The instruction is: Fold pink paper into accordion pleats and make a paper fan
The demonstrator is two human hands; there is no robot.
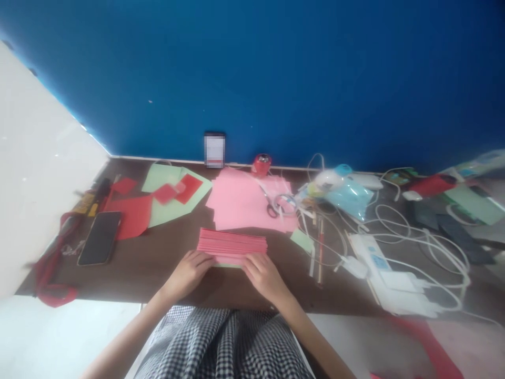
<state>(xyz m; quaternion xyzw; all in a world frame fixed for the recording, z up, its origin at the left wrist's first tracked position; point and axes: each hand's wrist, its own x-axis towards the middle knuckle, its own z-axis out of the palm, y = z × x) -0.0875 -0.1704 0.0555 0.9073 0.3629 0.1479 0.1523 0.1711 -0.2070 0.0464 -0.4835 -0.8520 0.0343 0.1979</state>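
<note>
A pink sheet of paper (232, 242) lies near the table's front edge, folded into many narrow pleats stacked one behind another. My left hand (191, 269) grips its lower left corner, fingers bent over the paper. At the lower right corner my right hand (263, 271) does the same. Between the two hands a thin green strip shows along the near edge of the paper. Just beyond the pleats rests a loose stack of pink sheets (240, 202), with a pair of scissors (272, 210) on its right side.
On the left are a dark phone (99, 238), red paper (134, 216) and green paper (169, 202). A second phone (214, 150) leans on the blue wall. To the right lie a white power strip (373, 258), tangled cables and a light blue plastic packet (351, 195).
</note>
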